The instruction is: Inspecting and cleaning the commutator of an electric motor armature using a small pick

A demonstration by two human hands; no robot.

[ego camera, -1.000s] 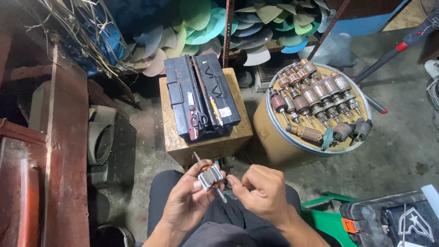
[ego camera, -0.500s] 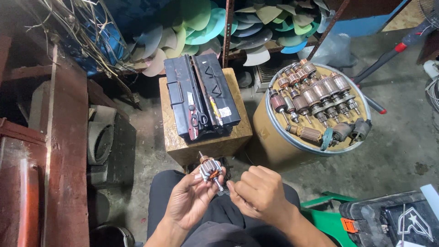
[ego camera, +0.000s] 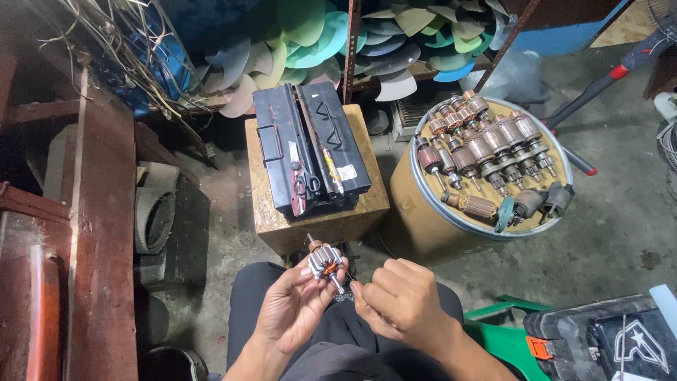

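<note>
Left hand (ego camera: 293, 310) grips armature (ego camera: 325, 262) (possibly wire-wound).

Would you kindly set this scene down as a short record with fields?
left hand: holds a small motor armature, shaft tilted
right hand: closed, fingertips beside the armature's lower shaft end; whether it pinches a wire cannot be told
ahead: wooden block bearing a dark toolbox with scissors on top
right of block: drum topped with many armatures
behind: fan blades on a rack
</note>
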